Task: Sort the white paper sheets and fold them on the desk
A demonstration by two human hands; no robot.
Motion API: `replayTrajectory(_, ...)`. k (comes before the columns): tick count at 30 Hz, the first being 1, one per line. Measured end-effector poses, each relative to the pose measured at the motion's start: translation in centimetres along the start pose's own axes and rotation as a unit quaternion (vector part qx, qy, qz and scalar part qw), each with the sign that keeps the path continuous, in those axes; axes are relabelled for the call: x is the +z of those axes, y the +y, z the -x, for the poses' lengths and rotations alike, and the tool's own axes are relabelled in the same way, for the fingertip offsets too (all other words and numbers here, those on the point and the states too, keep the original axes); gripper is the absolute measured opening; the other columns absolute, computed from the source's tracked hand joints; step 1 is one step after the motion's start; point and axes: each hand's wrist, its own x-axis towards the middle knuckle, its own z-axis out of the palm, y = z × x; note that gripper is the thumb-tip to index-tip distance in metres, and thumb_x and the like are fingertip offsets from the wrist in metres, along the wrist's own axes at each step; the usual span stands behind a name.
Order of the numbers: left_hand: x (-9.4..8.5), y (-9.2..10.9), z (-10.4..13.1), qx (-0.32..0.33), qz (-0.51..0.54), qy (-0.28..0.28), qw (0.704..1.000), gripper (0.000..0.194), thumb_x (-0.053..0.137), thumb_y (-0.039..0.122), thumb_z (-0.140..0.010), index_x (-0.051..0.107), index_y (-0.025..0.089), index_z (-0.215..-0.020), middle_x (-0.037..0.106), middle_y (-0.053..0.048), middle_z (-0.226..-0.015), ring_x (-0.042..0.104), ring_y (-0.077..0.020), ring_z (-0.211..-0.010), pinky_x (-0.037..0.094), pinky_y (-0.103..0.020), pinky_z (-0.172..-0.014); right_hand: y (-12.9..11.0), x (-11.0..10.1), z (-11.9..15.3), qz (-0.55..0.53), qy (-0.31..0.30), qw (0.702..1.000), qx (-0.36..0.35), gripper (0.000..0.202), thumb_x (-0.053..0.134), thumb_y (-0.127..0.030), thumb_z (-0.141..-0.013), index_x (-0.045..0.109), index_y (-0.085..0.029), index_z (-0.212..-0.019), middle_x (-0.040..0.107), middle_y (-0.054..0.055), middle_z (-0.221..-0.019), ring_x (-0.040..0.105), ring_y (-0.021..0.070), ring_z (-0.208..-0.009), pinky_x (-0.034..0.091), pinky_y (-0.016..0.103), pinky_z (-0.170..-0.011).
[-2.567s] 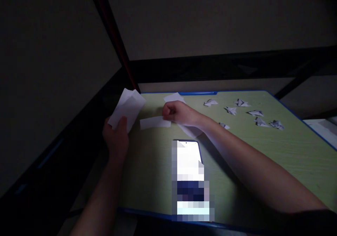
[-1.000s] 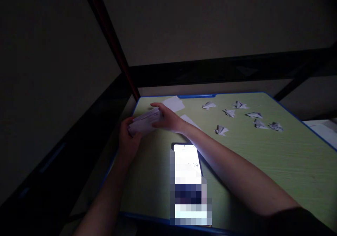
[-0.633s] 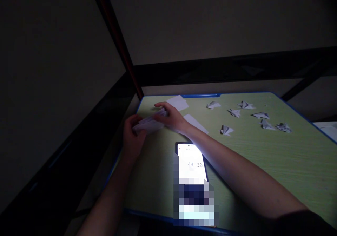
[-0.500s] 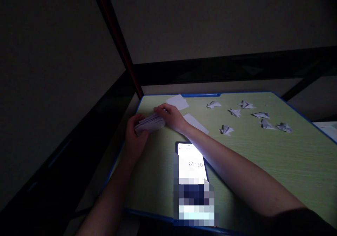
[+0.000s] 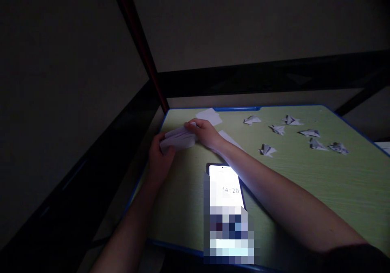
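Observation:
A folded white paper (image 5: 179, 140) is held above the left part of the green table (image 5: 183, 191). My left hand (image 5: 161, 153) grips its left end, thumb in front and fingers behind. At its right end my right hand (image 5: 204, 131) pinches the upper edge. The paper shows several layers with a curved lower edge. Loose white sheets (image 5: 210, 116) lie behind my right hand, and another sheet (image 5: 229, 139) is partly covered by my right forearm.
Several folded paper shapes lie on the right half, one (image 5: 267, 150) nearest my right forearm. A lit phone (image 5: 225, 183) lies between my forearms. A dark wall rail (image 5: 243, 78) runs behind the table.
The layers of the paper have spread a little wider between my hands. The whole view has shifted slightly, so the table and phone appear a bit further right.

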Motion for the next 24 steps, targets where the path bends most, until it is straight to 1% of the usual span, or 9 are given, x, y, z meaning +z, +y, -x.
replayTrajectory(3,0.0,-0.1,0.0,0.015,0.005,0.001,1.000,0.045,0.061,0.014,-0.066,0.054,0.017,-0.111,0.061,-0.005,-0.106,0.059,-0.0207,-0.098,0.048,-0.033,-0.087,-0.1,0.0,0.0,-0.016,-0.023,0.999,0.016,0.033,0.058,-0.050,-0.078,0.062,-0.018,-0.071,0.060,-0.001,-0.065,0.053,0.0146,-0.063,0.041,0.028,-0.061)
replayTrajectory(6,0.0,-0.1,-0.1,-0.009,0.007,-0.003,1.000,0.043,0.061,0.017,-0.068,0.054,0.017,-0.110,0.060,-0.005,-0.105,0.059,-0.0206,-0.096,0.048,-0.032,-0.085,-0.6,-0.8,-0.2,-0.020,-0.027,0.999,0.021,0.034,0.055,-0.050,-0.080,0.064,-0.018,-0.079,0.064,0.001,-0.073,0.057,0.0151,-0.069,0.044,0.028,-0.065)
replayTrajectory(8,-0.1,-0.1,-0.2,-0.041,0.006,-0.005,0.999,0.038,0.061,0.021,-0.069,0.055,0.016,-0.105,0.061,-0.005,-0.098,0.059,-0.0202,-0.088,0.048,-0.032,-0.080,-0.9,-1.9,-0.5,-0.015,-0.010,1.000,0.018,0.028,0.055,-0.044,-0.080,0.064,-0.018,-0.084,0.066,0.002,-0.080,0.058,0.0145,-0.074,0.045,0.027,-0.069)
replayTrajectory(9,0.0,-0.1,-0.3,-0.054,0.006,-0.005,0.999,0.036,0.062,0.022,-0.069,0.055,0.015,-0.103,0.061,-0.004,-0.093,0.059,-0.0197,-0.084,0.048,-0.031,-0.077,-0.9,-2.6,-0.6,-0.010,0.000,1.000,0.015,0.022,0.056,-0.038,-0.079,0.063,-0.018,-0.084,0.066,0.002,-0.081,0.058,0.0141,-0.076,0.045,0.027,-0.071)
replayTrajectory(11,0.0,0.0,-0.3,-0.068,0.009,-0.004,0.998,0.034,0.062,0.023,-0.067,0.055,0.015,-0.100,0.061,-0.002,-0.088,0.059,-0.0185,-0.079,0.048,-0.030,-0.072,-0.8,-3.7,-0.7,0.008,0.006,1.000,0.013,0.014,0.059,-0.027,-0.073,0.064,-0.017,-0.081,0.066,0.001,-0.078,0.058,0.0136,-0.074,0.045,0.027,-0.071)
replayTrajectory(14,0.0,0.1,-0.4,-0.064,0.017,-0.006,0.998,0.033,0.062,0.022,-0.066,0.056,0.016,-0.098,0.061,0.000,-0.085,0.058,-0.0165,-0.075,0.047,-0.027,-0.068,-0.4,-4.8,-0.6,0.038,-0.012,0.999,0.014,0.013,0.062,-0.017,-0.065,0.067,-0.015,-0.077,0.067,0.001,-0.071,0.058,0.0134,-0.066,0.045,0.026,-0.065)
replayTrajectory(17,0.0,0.0,-0.4,-0.057,0.015,-0.006,0.998,0.032,0.062,0.023,-0.067,0.056,0.016,-0.098,0.060,-0.001,-0.086,0.057,-0.0165,-0.076,0.047,-0.027,-0.069,0.0,-5.0,-0.3,0.059,-0.018,0.998,0.009,0.015,0.063,-0.016,-0.063,0.068,-0.015,-0.077,0.066,0.001,-0.068,0.058,0.0129,-0.061,0.044,0.025,-0.060)
replayTrajectory(20,0.0,-0.2,-0.4,-0.058,0.018,-0.006,0.998,0.034,0.063,0.023,-0.067,0.055,0.017,-0.100,0.061,-0.001,-0.089,0.059,-0.0179,-0.081,0.047,-0.028,-0.072,0.2,-4.9,-0.2,0.077,0.004,0.997,-0.001,0.016,0.064,-0.017,-0.063,0.067,-0.015,-0.078,0.067,0.000,-0.070,0.059,0.0124,-0.062,0.045,0.024,-0.061)
replayTrajectory(24,0.0,-0.4,-0.4,-0.055,0.011,-0.001,0.998,0.035,0.063,0.022,-0.068,0.055,0.017,-0.102,0.061,-0.002,-0.091,0.059,-0.0183,-0.083,0.047,-0.029,-0.074,0.6,-4.9,-0.2,0.100,0.022,0.995,0.002,0.011,0.065,-0.018,-0.064,0.067,-0.015,-0.074,0.067,0.001,-0.067,0.060,0.0135,-0.062,0.046,0.025,-0.060)
